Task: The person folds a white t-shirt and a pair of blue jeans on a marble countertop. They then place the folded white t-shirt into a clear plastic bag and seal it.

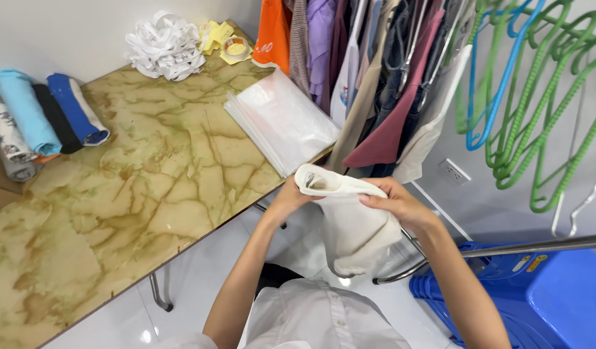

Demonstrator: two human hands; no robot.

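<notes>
Off worktop [149, 194] edge, mid-air: rolling white garment [349, 220], left hand [288, 200] and right hand [395, 203] both gripping it, fingers wrapped round top fold. Four rolled garments [42, 123] already sitting at far-left of worktop. Hanging clothes [375, 84] on rack still waiting, looks like early days.

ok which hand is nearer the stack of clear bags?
Left. The left hand grips the white garment just below the bags; the right hand is farther right.
</notes>
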